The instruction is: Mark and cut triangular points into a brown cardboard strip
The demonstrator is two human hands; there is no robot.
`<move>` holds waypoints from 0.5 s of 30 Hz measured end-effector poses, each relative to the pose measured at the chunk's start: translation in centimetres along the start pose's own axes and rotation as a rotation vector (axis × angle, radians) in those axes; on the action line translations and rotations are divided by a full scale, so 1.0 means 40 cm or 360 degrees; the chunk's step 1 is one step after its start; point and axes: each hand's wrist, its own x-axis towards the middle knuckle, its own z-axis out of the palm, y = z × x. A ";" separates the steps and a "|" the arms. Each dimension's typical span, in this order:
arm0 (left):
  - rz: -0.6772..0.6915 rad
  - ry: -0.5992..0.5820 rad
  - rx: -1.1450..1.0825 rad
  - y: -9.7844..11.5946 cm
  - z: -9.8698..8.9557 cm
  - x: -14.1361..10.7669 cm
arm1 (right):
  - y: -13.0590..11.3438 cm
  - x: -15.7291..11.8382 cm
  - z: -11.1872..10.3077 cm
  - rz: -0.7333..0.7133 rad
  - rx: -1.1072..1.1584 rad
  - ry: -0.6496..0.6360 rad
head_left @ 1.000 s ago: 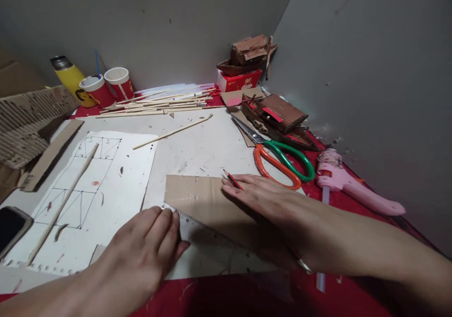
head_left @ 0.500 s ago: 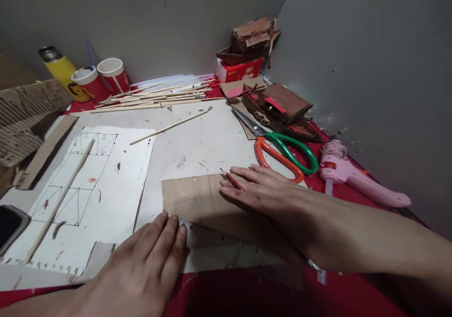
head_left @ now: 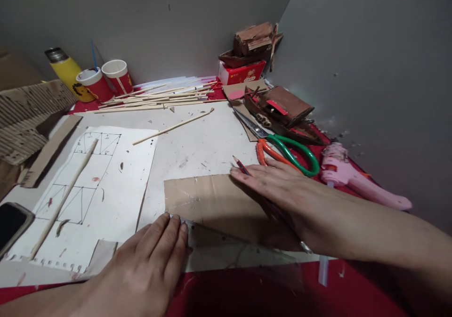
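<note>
A piece of brown cardboard (head_left: 212, 197) lies on the white sheet in the middle. Along its near edge runs a clear ruler or set square (head_left: 240, 246), and my left hand (head_left: 155, 251) presses on its left end with the fingers laid flat side by side. My right hand (head_left: 271, 180) rests over the cardboard's right part, fingers stretched out. A dark red pencil (head_left: 242, 165) sits in that hand, its tip pointing away to the upper left and its shaft running under the palm. The right palm's underside is hidden.
Scissors (head_left: 289, 152) and a pink glue gun (head_left: 363, 178) lie right, near brown model boats (head_left: 289, 102). Thin wooden sticks (head_left: 155, 99) and paper cups (head_left: 116, 77) stand or lie behind. Left are a drawing sheet (head_left: 123, 185) and a phone (head_left: 14, 227).
My right hand has moved slightly to the right and away from me with the pencil, which shows more of its tip. My left hand stays on the ruler. The view has shifted slightly.
</note>
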 end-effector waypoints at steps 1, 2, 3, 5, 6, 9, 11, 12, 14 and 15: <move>-0.0007 0.0015 0.0012 -0.002 -0.001 0.003 | -0.002 0.000 0.000 -0.0020 -0.0008 0.0004; -0.0013 0.0028 0.0021 -0.005 -0.003 0.006 | -0.004 0.000 0.001 -0.0035 -0.0011 -0.0001; -0.0012 0.0034 0.0024 -0.009 -0.005 0.010 | -0.006 0.000 0.002 -0.0043 -0.0011 -0.0005; 0.0018 0.0043 0.0020 -0.019 -0.010 0.017 | -0.008 0.000 0.006 -0.0045 -0.0013 0.0001; 0.0046 0.0038 0.0013 -0.022 -0.011 0.019 | -0.008 0.000 0.007 -0.0042 -0.0019 0.0010; 0.0056 0.0011 0.0015 -0.022 -0.011 0.020 | -0.008 0.003 0.004 -0.0060 -0.0045 0.0016; 0.0009 0.0012 0.0046 -0.014 -0.011 0.019 | -0.007 0.006 -0.002 -0.0078 -0.0053 -0.0002; -0.0009 0.0012 0.0074 -0.010 -0.012 0.019 | -0.006 0.007 -0.005 -0.0082 -0.0050 -0.0012; 0.0007 -0.0023 0.0148 -0.004 -0.020 0.022 | -0.001 0.004 -0.006 -0.0094 -0.0040 -0.0016; 0.0067 -0.0069 0.0177 -0.002 -0.025 0.024 | 0.001 0.000 -0.001 -0.0101 -0.0036 -0.0009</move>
